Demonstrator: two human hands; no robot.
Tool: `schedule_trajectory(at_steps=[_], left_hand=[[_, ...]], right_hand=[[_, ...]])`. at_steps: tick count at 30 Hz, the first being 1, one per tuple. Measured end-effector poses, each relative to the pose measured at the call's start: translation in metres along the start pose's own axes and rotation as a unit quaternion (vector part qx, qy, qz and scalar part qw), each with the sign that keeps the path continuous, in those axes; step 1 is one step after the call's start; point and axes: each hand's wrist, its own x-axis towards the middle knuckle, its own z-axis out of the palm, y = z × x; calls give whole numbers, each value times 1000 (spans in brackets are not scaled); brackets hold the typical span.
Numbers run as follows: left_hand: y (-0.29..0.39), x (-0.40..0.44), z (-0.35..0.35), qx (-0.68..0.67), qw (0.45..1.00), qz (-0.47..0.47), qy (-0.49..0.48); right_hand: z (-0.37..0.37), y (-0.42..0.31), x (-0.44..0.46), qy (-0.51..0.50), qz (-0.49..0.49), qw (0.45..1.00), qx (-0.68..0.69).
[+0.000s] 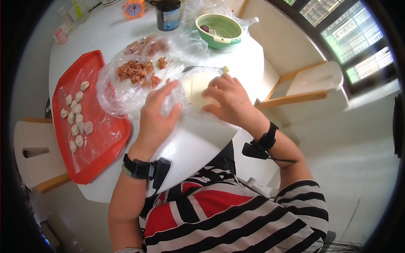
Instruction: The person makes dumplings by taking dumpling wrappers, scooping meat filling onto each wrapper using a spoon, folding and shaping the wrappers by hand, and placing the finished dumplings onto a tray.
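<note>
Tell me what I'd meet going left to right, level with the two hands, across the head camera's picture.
Red tray bearing whitish dumplings → left hand → pale flat stack → right hand → wooden chair rail.

Left fingers [164, 89] part, right fingers [212, 92] bend inward.

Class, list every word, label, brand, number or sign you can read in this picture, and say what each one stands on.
No text reads clearly enough to quote.
Dark jar: print on its blue label is too small and blurred to read.
Orange clock: pale marks show on its face, but no number is clear.
Pink bottle: no readable print.
</note>
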Motion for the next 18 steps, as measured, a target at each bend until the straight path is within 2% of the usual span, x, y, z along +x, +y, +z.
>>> schedule_trajectory(at_steps=[1,3,8,10,12,18], left_hand=[[-1,0,1,2,1000,-1,0],[-5,0,4,32,994,97,-47],[-10,-2,6,34,994,80,-67],[-10,-4,6,28,997,15,-76],[-13,-4,6,34,996,22,-76],[-11,-5,5,57,994,26,-87]], right_hand=[[2,-1,1,1,0,1000,2],[3,-2,2,-38,-4,999,-23],[6,1,1,-12,-37,998,-42],[6,1,-1,-12,-46,997,-56],[3,-2,0,-17,-72,993,-91],[4,-10,2,-20,-66,990,-126]])
